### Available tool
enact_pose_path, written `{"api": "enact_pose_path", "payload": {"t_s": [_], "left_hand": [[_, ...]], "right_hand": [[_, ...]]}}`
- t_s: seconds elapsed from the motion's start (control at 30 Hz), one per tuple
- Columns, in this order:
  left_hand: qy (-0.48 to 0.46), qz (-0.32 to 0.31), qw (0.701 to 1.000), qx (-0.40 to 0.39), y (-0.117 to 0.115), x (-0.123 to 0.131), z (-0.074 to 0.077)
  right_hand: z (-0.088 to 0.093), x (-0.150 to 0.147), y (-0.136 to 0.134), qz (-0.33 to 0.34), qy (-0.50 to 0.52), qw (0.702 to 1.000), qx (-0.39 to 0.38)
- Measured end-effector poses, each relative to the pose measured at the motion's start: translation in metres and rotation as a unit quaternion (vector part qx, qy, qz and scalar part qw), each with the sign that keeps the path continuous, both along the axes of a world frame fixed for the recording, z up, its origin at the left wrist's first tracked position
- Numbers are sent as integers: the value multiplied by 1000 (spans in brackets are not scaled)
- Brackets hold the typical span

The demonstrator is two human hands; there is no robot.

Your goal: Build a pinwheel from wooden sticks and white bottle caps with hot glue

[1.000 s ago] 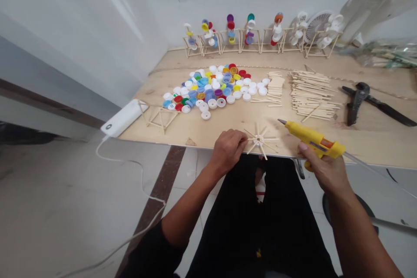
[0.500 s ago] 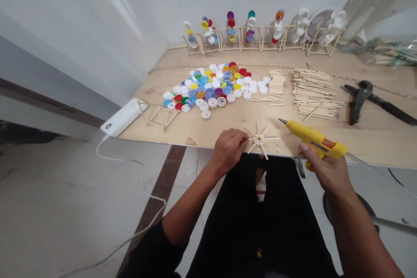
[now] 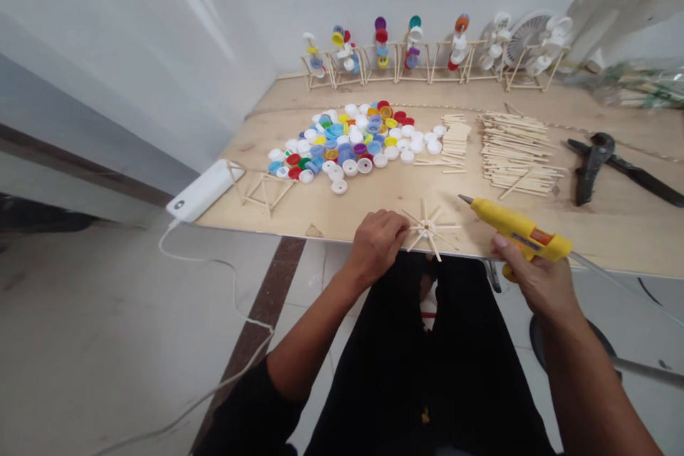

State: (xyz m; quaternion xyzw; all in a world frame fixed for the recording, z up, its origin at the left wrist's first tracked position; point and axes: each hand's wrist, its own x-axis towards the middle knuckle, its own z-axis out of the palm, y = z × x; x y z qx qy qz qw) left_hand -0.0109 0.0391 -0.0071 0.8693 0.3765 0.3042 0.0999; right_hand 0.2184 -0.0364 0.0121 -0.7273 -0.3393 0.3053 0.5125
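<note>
A star of thin wooden sticks glued round a white cap, the stick wheel [image 3: 429, 229], lies at the near edge of the plywood board [image 3: 374, 199]. My left hand [image 3: 377, 245] is closed, pinching one of its left spokes. My right hand [image 3: 534, 278] is wrapped round the handle of a yellow glue gun [image 3: 516, 229], whose nozzle points left, a short way right of the wheel and above the board.
A heap of coloured bottle caps [image 3: 353, 144] and piles of wooden sticks [image 3: 516, 153] lie mid-board. Finished stick-and-cap models [image 3: 411, 50] line the back wall beside a small fan [image 3: 526, 39]. Black pliers [image 3: 593, 164] lie right; a white power bank [image 3: 206, 190] with cable sits left.
</note>
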Motion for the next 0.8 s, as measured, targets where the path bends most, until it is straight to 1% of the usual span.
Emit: {"api": "enact_pose_path", "payload": {"t_s": [0.17, 0.27, 0.47, 0.63, 0.8], "left_hand": [[6, -1, 1000, 2, 0, 0, 0], [9, -1, 1000, 7, 0, 0, 0], [23, 4, 1000, 10, 1, 1, 0], [31, 10, 999, 7, 0, 0, 1], [4, 29, 999, 16, -7, -1, 4]], "right_hand": [[2, -1, 0, -2, -5, 1000, -15], [2, 0, 0, -3, -7, 1000, -11], [1, 0, -1, -11, 15, 999, -27], [-1, 1, -1, 7, 11, 1000, -11], [1, 0, 0, 1, -5, 1000, -12]]}}
